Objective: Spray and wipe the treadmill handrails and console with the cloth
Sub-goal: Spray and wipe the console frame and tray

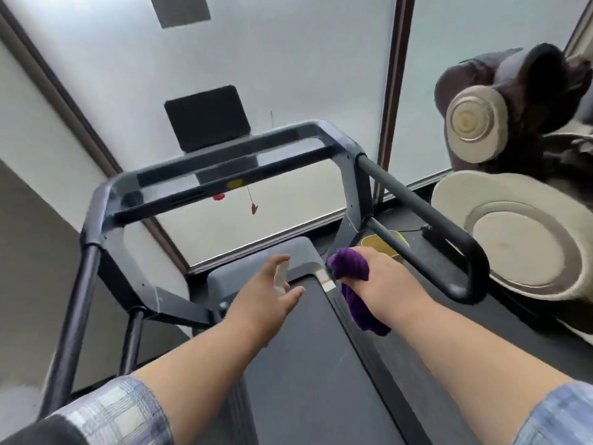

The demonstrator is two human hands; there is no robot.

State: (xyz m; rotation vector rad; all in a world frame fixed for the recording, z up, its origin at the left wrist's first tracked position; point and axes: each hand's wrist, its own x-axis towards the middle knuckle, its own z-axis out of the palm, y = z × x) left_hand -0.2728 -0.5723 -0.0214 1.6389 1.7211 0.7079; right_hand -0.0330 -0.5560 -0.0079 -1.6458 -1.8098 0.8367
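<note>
The right hand [378, 277] grips a bunched purple cloth [356, 290] (its tail hangs below the wrist), raised over the treadmill belt [314, 364] near the right handrail [417, 200]. The left hand [266, 297] hovers beside it with fingers spread, holding nothing. The console [224, 165] lies ahead, above both hands.

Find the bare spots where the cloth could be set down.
Bare: the black belt between the forearms, and the grey motor cover beyond the left hand. Crowded: right of the right handrail, by the massage chair. The right hand holds the purple cloth.
</note>
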